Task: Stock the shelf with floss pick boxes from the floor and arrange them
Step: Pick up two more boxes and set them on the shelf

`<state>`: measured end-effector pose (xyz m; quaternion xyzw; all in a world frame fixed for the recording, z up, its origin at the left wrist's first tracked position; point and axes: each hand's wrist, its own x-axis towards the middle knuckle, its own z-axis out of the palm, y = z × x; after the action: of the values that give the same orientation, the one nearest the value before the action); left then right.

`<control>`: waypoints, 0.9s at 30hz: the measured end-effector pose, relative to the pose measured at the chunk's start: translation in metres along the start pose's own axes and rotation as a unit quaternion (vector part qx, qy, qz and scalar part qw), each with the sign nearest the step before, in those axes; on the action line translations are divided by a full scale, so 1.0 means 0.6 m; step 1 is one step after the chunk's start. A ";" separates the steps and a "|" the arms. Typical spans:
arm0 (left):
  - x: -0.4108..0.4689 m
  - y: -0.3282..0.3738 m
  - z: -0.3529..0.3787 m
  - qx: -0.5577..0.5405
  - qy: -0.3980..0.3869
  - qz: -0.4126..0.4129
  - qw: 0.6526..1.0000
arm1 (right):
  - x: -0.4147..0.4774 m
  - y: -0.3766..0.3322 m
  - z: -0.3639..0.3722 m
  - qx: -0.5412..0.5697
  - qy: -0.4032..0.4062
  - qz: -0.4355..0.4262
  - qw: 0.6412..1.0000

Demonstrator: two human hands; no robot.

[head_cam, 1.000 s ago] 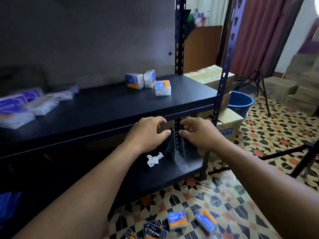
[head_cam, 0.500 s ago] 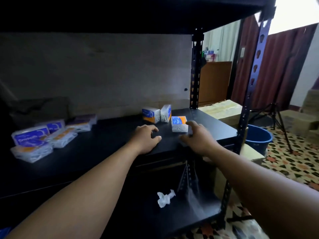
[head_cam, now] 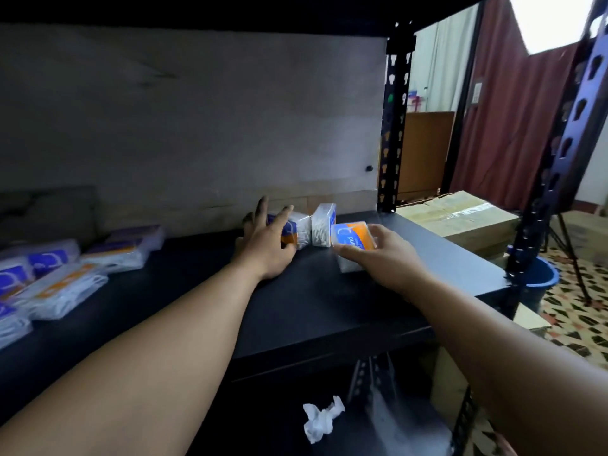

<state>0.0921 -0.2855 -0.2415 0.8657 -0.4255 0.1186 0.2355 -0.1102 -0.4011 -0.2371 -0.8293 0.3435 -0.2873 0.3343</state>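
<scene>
Three clear floss pick boxes with blue and orange labels sit toward the back right of the black shelf (head_cam: pixel 329 301). My right hand (head_cam: pixel 381 255) grips the nearest box (head_cam: pixel 353 236), thumb on its left side and fingers on its right. My left hand (head_cam: pixel 266 245) reaches the left box (head_cam: pixel 294 233) with fingers spread and straight, touching its front. The middle box (head_cam: pixel 324 227) stands upright between them, untouched.
Several flat floss pick packs (head_cam: pixel 59 278) lie at the shelf's left end. A crumpled white wrapper (head_cam: pixel 320 419) lies on the lower shelf. The black upright post (head_cam: pixel 394 133) stands at the back right, cardboard boxes (head_cam: pixel 460 222) and a blue bucket (head_cam: pixel 539 274) beyond.
Both hands rose from the lower shelf edge to the middle shelf and moved back to the boxes. My right hand took hold of the nearest box; my left reached the left one.
</scene>
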 end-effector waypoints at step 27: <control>-0.051 0.022 -0.020 -0.099 0.024 0.038 0.994 | -0.004 0.007 -0.007 -0.047 0.017 -0.076 0.996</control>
<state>0.0629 -0.2656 -0.2393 0.8182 -0.4618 0.1058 0.3257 -0.1164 -0.4032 -0.2383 -0.8627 0.2983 -0.3099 0.2658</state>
